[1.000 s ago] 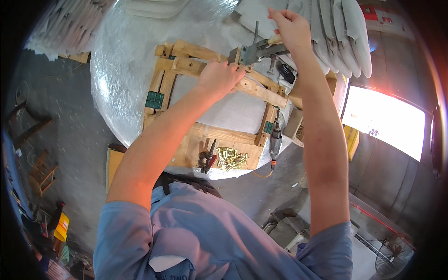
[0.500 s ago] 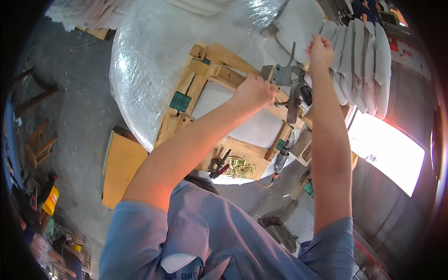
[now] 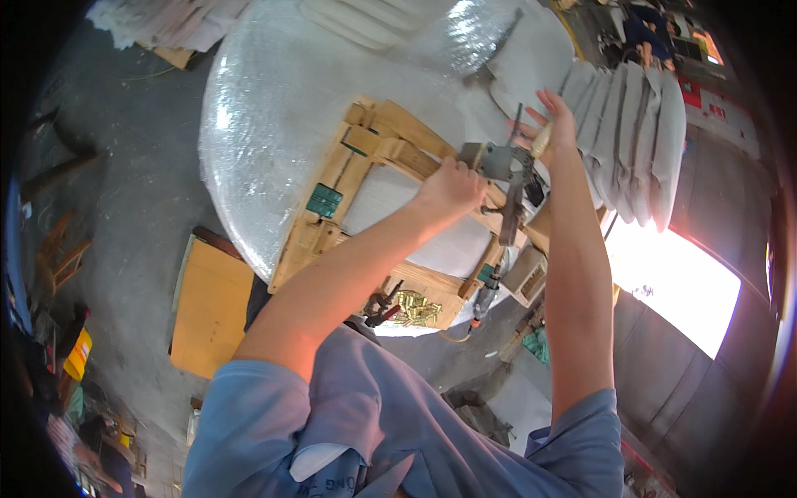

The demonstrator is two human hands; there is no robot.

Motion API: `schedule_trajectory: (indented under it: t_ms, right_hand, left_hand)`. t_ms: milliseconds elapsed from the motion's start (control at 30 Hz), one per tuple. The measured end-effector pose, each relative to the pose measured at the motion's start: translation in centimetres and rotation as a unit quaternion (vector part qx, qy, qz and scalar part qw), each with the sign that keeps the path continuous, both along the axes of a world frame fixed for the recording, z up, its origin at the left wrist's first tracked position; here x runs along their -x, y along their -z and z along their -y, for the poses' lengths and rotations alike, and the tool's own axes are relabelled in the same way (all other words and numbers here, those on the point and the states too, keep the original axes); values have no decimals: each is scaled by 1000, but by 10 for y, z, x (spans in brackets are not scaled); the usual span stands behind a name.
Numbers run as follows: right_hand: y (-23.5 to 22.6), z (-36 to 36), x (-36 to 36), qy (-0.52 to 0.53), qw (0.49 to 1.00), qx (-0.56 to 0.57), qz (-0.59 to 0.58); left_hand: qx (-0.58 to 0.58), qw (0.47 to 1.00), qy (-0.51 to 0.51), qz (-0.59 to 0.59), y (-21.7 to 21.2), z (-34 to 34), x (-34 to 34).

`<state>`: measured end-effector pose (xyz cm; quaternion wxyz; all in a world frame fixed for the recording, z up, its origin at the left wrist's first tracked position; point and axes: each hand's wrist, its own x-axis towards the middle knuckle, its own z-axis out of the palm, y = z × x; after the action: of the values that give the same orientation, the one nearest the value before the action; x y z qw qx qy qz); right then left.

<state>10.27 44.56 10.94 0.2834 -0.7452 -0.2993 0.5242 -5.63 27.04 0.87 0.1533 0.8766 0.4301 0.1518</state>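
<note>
A metal clamp tool (image 3: 512,187) with a long grey bar and a thin rod sits at the right corner of a wooden frame (image 3: 315,236). My left hand (image 3: 455,189) is closed over the frame's rail beside the tool; its fingertips are partly hidden. Just right of the tool, my right hand (image 3: 556,123) has its fingers spread, near a pale yellow handle (image 3: 542,141). Green plates (image 3: 324,200) are set on the frame, and white material shows inside it. Gold-coloured metal inserts (image 3: 417,310) lie in a pile at the near side.
The frame rests on a round table wrapped in clear film (image 3: 241,166). A power driver (image 3: 486,299) lies at its right edge, a black-and-red tool (image 3: 382,307) near the inserts. Grey padded pieces (image 3: 635,141) stand at the right. A yellow-topped box (image 3: 212,299) is at the left.
My right hand has opened from a closed pose and come lower, toward the clamp tool. My left hand stays at the rail. The whole view has shifted slightly.
</note>
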Motion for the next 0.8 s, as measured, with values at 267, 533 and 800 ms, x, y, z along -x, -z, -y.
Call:
schedule_trajectory:
  t_ms: [267, 533, 800]
  right_hand:
    - [16, -12, -16, -12, 997, 66, -34]
    - [68, -21, -43, -34, 994, 102, -13]
    - [59, -4, -31, -23, 994, -94, 59]
  left_hand:
    - [38, 999, 21, -28, -13, -4, 9]
    - [59, 997, 22, -48, -6, -1, 2]
    - [42, 998, 31, -37, -13, -3, 9]
